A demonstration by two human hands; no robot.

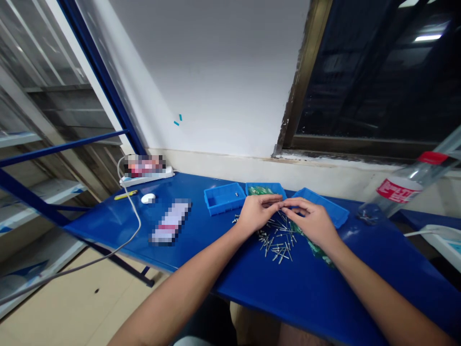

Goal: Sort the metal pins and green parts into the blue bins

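Observation:
My left hand (256, 211) and my right hand (310, 218) meet fingertip to fingertip over a loose pile of small metal rivets (278, 242) on the blue table (230, 269). Both hands pinch something small and thin between them, most likely one rivet; it is too small to make out. Three blue bins stand just behind the hands: a left bin (224, 198) with one or two small parts inside, a middle bin (265, 189) holding green pieces, and a right bin (326, 205). More green pieces (319, 252) lie under my right wrist.
A power strip (146, 175) with a white cable sits at the table's back left, beside a yellow pen (126, 194) and a small white object (148, 198). A clear plastic bottle (406, 187) leans at the right. Metal shelving stands to the left.

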